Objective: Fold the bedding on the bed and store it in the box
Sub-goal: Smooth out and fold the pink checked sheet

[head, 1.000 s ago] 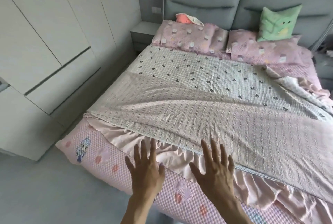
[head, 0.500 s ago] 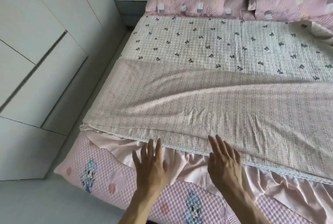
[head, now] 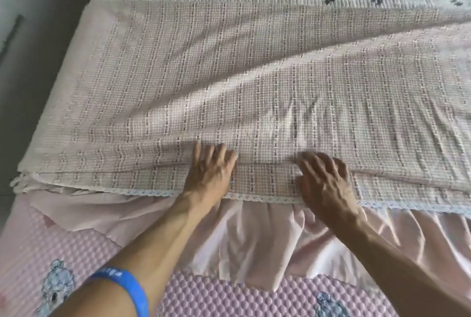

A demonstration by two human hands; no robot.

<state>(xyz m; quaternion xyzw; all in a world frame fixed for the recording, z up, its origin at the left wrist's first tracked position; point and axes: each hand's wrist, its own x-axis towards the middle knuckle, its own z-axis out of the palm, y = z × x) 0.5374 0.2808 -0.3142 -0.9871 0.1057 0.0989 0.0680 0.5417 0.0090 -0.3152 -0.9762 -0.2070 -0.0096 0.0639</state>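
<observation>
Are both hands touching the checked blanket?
Touching. The head view shows the left hand and the right hand lying on the checked blanket just past its lace edge, fingers pressed into a fold.
</observation>
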